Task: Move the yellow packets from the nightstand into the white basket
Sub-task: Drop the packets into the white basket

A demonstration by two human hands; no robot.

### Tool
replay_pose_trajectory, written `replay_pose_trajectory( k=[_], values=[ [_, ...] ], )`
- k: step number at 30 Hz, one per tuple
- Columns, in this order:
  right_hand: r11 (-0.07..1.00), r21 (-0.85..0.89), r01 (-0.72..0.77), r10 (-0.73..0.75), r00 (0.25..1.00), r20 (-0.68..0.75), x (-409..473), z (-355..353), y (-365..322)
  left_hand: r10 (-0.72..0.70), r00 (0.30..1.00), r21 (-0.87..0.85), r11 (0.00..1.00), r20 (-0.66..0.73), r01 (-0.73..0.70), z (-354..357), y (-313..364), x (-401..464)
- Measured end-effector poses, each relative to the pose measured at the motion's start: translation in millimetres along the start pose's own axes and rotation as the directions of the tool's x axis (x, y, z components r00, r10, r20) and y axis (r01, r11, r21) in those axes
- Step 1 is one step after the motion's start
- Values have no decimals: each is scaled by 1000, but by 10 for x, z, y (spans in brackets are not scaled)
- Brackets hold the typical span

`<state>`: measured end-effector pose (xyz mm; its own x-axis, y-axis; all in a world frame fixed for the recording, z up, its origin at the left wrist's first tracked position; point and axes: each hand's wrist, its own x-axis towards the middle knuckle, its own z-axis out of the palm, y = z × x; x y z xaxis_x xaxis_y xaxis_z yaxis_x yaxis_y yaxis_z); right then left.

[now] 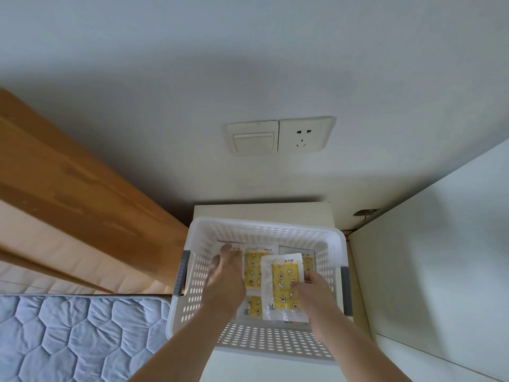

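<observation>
On the nightstand, between bed and wall, the white basket covers most of the top. Yellow packets with stars and moons lie inside; their print is too small to read. Right hand pinches one packet; left hand rests flat, fingers straight.

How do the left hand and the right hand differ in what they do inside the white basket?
The left hand lies flat with straight fingers on packets at the basket floor; the right hand pinches the edge of one yellow packet, holding it above the others. Both reach inside the white basket.
</observation>
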<state>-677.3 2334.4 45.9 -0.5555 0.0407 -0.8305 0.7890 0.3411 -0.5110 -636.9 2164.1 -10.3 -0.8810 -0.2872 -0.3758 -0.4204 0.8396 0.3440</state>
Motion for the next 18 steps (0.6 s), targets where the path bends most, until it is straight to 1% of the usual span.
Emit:
replay_pose_trajectory(
  k=[2, 3, 7, 10, 12, 14, 16, 18],
  values=[
    [1000, 7, -3, 3, 1000, 7, 20, 3, 34, 30, 990, 126, 991, 139, -48, 26, -26, 16],
    [1000, 12, -8, 8, 1000, 12, 30, 10, 52, 32, 983, 165, 984, 181, -62, 27, -39, 32],
    [998, 23, -55, 54, 998, 45, 89, 70, 142, 43, 969, 212, 973, 243, -96, -3, -87, 62],
    [999, -17, -50, 51, 997, 58, 130, 161, 170, 101, 948, 224, 959, 302, -174, -159, -103, 34],
    [998, -52, -35, 38, 997, 67, 171, 279, 170, 177, 940, 313, 911, 291, -268, -368, -106, -15],
    [993, -114, -30, 39, 997, 73, 193, 432, 144, 268, 939, 371, 867, 214, -333, -563, -147, -93],
    [986, -166, -26, 39, 997, 72, 201, 616, 106, 300, 940, 342, 877, 160, -338, -718, -212, -166],
    [974, -225, -16, 34, 997, 76, 227, 791, 79, 339, 933, 259, 896, 121, -360, -830, -268, -224]
  ],
)
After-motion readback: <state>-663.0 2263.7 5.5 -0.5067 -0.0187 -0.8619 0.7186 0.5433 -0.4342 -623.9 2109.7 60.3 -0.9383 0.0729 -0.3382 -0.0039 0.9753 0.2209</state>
